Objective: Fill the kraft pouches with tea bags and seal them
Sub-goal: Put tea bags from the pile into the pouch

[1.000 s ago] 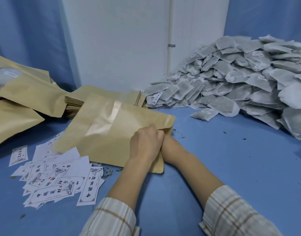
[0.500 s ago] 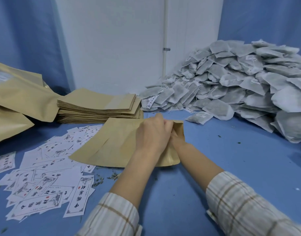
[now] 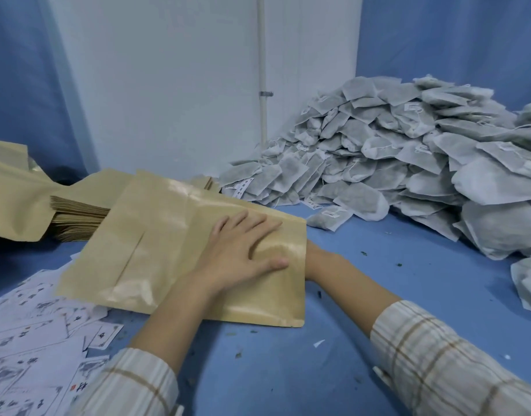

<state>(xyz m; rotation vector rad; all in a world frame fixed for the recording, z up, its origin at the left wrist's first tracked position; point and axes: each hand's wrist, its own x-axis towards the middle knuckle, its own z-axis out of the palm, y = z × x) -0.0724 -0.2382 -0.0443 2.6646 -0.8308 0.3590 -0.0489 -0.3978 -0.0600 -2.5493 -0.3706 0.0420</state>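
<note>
Reaching inside the kraft pouch [image 3: 156,235] on the blue table [image 3: 378,280], the right hand is hidden past the wrist, its grip impossible to tell. Left hand [image 3: 240,250] lies flat on top, fingers spread wide. Tea bags [image 3: 408,151] heap at right.

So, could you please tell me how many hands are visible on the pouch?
1 in plain view: the left hand lies flat on the pouch. The right hand is hidden inside or behind the pouch's open end; only its forearm shows.
</note>
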